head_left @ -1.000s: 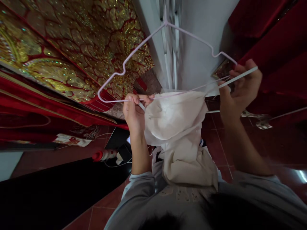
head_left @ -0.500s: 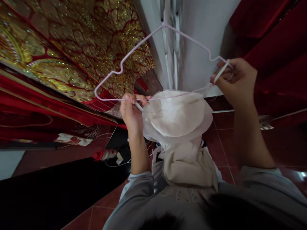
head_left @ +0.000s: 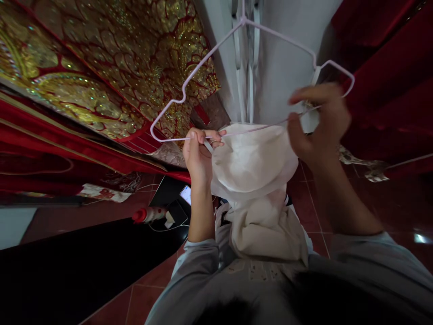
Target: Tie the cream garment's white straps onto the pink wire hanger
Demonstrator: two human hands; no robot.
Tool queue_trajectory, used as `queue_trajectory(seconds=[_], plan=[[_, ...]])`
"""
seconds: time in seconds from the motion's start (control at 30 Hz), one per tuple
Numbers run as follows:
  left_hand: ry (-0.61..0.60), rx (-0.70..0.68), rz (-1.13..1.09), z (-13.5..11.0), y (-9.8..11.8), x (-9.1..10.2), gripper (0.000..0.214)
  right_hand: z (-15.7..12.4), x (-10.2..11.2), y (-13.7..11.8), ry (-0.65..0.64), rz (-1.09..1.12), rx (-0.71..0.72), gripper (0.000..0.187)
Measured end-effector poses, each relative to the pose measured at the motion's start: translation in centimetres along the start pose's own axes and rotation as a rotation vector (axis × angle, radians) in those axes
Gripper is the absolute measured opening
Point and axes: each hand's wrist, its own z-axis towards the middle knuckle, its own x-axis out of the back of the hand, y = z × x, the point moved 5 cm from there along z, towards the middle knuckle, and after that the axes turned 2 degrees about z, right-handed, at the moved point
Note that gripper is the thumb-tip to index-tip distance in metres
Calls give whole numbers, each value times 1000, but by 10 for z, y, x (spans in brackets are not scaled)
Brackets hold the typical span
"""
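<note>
1. Your left hand [head_left: 199,155] pinches the bottom bar of one thin, pale pink hanger [head_left: 243,20] and a narrow white strap [head_left: 208,146].
2. Your right hand [head_left: 324,126] is blurry, thumb and pointing finger wide apart; I can't tell if it touches the bar.
3. One creamy white, thin cloth garment [head_left: 255,158] hangs between your hands, below the bar. It should be light, floppy and easy to crease; the straps look best to hold. The hanger looks light but stiff.
4. I count two bits of strap: that one, and another white strap [head_left: 316,76] at the hanger's right notch.
5. Farther left: one long black table [head_left: 101,262], one red-topped bottle [head_left: 149,215], one lit phone [head_left: 186,194].
</note>
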Motion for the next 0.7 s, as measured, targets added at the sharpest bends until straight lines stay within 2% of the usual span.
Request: queue_trajectory(seconds=[0.07, 0.13, 0.27, 0.37, 0.43, 0.5, 0.6, 0.7], plan=[[4, 22, 9, -1, -3, -1, 44, -8, -20, -5, -329, 69, -26, 19], [12, 29, 16, 0, -5, -3, 44, -15, -34, -6, -497, 76, -51, 20], [106, -73, 0, 6, -4, -8, 34, -22, -43, -5, -494, 45, -63, 25], [150, -140, -26, 9, -2, -13, 47, -26, -43, -6, -476, 91, -42, 33], [131, -123, -15, 8, -3, -14, 52, -26, -40, -5, -460, 107, -44, 35], [79, -59, 1, 5, -4, -11, 47, -26, -37, -2, -447, 106, -59, 35], [21, -5, 26, 2, -1, 4, 37, -24, -34, 1, -443, 95, -91, 32], [89, -100, 152, 4, 12, 34, 29, -23, -34, 2, -440, 88, -103, 29]])
